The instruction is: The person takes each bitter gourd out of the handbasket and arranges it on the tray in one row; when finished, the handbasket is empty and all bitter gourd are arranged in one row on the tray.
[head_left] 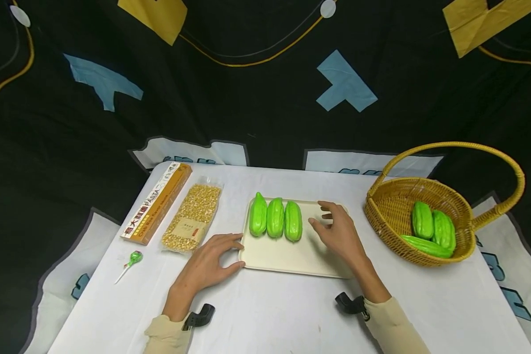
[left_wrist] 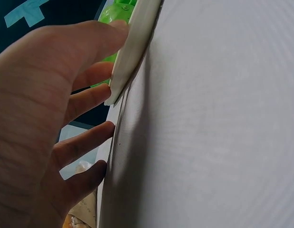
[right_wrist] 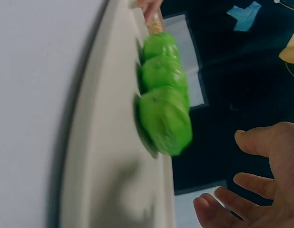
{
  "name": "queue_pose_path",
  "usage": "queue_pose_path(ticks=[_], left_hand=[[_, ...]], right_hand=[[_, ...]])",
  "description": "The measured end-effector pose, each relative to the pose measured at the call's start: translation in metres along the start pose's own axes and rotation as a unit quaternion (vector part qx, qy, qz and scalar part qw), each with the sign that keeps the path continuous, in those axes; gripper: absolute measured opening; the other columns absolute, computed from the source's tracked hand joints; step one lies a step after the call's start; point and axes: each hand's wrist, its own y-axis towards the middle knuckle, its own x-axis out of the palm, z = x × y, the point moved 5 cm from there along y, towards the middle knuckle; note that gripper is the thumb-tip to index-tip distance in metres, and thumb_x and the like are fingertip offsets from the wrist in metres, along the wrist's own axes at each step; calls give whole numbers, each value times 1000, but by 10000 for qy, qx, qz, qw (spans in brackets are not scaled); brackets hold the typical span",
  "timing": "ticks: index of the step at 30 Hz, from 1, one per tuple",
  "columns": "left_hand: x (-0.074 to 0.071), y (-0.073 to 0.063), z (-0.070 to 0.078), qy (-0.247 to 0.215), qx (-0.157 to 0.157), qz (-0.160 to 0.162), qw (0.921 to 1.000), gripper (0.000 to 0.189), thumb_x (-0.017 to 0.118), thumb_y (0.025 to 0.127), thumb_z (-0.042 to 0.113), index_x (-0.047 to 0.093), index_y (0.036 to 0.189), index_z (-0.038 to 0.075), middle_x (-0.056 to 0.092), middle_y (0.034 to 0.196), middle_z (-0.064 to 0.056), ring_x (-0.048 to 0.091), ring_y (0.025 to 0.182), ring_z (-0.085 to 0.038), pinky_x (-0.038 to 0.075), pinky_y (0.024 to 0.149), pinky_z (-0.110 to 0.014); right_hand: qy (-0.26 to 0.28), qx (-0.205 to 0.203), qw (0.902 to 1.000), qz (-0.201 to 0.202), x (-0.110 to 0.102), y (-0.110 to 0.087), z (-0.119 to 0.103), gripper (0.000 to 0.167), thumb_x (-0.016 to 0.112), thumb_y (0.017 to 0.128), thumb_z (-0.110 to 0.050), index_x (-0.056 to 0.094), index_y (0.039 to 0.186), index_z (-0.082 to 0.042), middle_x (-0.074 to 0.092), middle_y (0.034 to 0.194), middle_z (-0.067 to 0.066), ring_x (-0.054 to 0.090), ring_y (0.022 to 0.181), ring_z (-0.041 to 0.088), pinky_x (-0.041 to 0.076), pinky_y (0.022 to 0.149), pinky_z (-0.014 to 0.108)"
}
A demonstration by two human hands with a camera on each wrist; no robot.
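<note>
Three glossy green ridged gourds (head_left: 275,218) lie side by side on the left half of a cream rectangular tray (head_left: 287,258). My left hand (head_left: 210,263) rests at the tray's near left corner, thumb and fingertips spread against the rim. In the left wrist view, its thumb (left_wrist: 102,40) touches the tray edge. My right hand (head_left: 338,233) hovers above the tray's right part, fingers loosely bent and holding nothing. The right wrist view shows that hand (right_wrist: 261,185) apart from the nearest gourd (right_wrist: 165,121).
A wicker basket (head_left: 382,223) with a tall handle stands on the right, with three more green gourds (head_left: 442,228) inside. To the left are a pasta box (head_left: 157,204), a bag of yellow kernels (head_left: 194,214) and a lollipop (head_left: 134,257). A dark patterned cloth hangs behind the white table.
</note>
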Motion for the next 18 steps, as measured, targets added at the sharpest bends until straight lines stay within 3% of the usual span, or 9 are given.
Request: queue_pose_path(ticks=[18], left_hand=[[-1,2,3,227,77,21,9997,37,90,88,43,78,117,23,66,150,5,62,137,-21,54,114,-45]], right_hand=[[-156,-227,9971,708,-74,-12,12,55,74,103,-17,54,150,4,63,139,28,68,120,46,62,95,60]])
